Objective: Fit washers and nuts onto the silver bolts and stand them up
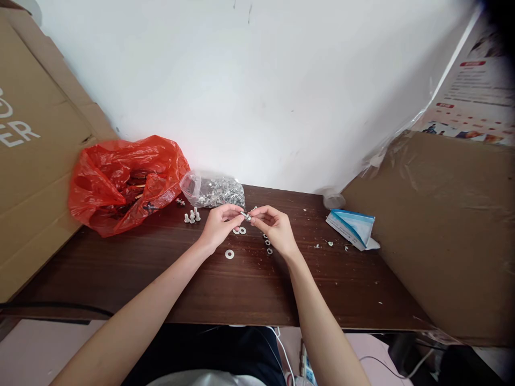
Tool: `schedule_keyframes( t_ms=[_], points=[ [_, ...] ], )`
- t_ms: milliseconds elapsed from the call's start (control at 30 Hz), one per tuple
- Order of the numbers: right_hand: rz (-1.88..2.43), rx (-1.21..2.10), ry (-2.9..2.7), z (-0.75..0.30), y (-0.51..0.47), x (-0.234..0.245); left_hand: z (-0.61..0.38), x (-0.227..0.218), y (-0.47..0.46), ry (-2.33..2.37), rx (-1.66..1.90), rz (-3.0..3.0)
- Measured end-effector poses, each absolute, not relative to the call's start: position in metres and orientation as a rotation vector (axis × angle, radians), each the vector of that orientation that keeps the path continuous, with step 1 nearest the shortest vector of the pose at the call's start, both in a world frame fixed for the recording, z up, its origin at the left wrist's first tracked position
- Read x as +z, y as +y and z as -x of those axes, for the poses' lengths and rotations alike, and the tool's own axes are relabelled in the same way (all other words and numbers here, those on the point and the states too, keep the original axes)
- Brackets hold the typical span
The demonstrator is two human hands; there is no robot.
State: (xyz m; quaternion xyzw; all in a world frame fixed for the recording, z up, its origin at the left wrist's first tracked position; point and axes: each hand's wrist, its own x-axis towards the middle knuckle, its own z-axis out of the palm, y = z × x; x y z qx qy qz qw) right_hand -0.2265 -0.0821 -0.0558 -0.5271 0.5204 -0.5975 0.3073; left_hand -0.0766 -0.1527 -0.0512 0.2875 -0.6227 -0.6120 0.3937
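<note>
My left hand (219, 224) and my right hand (274, 228) meet over the dark wooden table (241, 289), both pinching one small metal bolt (245, 216) between their fingertips. Flat washers (229, 254) lie on the wood just below the hands, two more washers (239, 230) sit under the fingers, and a few nuts (267, 246) rest beside my right wrist. Several upright bolts (192, 216) stand left of my left hand.
A clear plastic bag of metal hardware (213, 190) lies behind the hands, with a red plastic bag (120, 182) to its left. A small blue and white box (352, 228) lies at the right. Cardboard panels (442, 230) flank the table against a white wall.
</note>
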Motion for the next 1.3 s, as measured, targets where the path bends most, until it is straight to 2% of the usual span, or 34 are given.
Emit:
schedule_keyframes(
  t_ms=[233,433,533,700,900,1000,1100,1300],
  points=[
    [1.398,-1.553,1.344,0.222,-0.082,-0.054,0.078,-0.059,-0.156,-1.658,-1.364,-0.687],
    [1.819,-1.505,1.582,0.219,-0.081,-0.056,0.079,-0.062,-0.156,-1.716,-1.283,-0.587],
    [1.863,-1.553,1.605,0.219,-0.081,-0.055,0.079,-0.060,-0.155,-1.709,-1.264,-0.588],
    [1.629,-1.713,1.750,0.229,-0.084,-0.058,0.077,-0.061,-0.157,-1.844,-1.098,-0.686],
    [1.038,-2.043,1.922,0.269,-0.087,-0.074,0.071,-0.066,-0.156,-2.347,-0.608,-0.797],
    [0.892,-1.949,2.120,0.284,-0.086,-0.082,0.070,-0.069,-0.152,-2.627,-0.500,-0.817],
    [0.892,-1.715,2.296,0.290,-0.086,-0.086,0.070,-0.072,-0.149,-2.821,-0.404,-0.789],
    [0.975,-1.422,2.474,0.291,-0.093,-0.091,0.070,-0.075,-0.148,-2.969,-0.234,-0.706]
  ],
)
